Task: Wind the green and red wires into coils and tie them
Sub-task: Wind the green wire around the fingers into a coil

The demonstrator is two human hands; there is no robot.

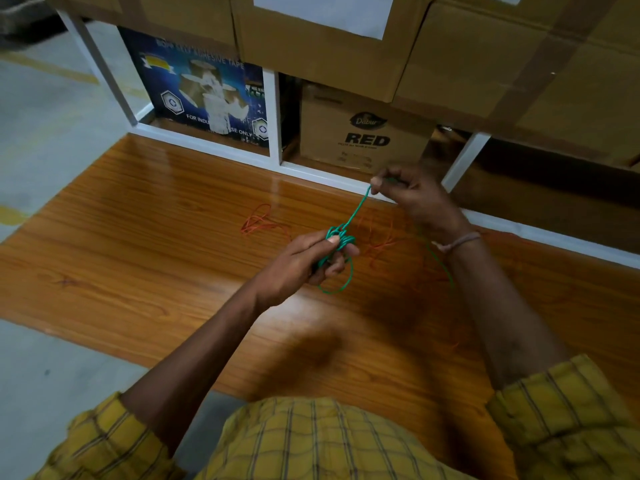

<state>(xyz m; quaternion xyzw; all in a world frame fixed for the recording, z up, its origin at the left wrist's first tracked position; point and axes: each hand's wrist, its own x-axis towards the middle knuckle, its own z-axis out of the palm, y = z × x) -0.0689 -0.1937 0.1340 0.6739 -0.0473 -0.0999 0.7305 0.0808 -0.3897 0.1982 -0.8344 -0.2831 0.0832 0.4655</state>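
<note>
The left hand (pixel 304 259) is nearest. Its fingers (pixel 334 240) curl round a small bunch of green wire (pixel 341 237) and pinch it, so the loops cannot spring apart. One loop hangs below the hand. A bit farther off, the right hand (pixel 412 199) pinches the loose end of the same wire and pulls it tight, probably to close a knot. Both hands are held above the wooden bench (pixel 156 237). The red wire (pixel 258 221) lies loose on the bench beyond and beside the hands, not wound yet. I count one green wire and, I think, one red wire, though it is thin and faint. At the back stand two printed boxes: a blue tape box (pixel 204 95) and a brown "RED" box (pixel 363 133).
</note>
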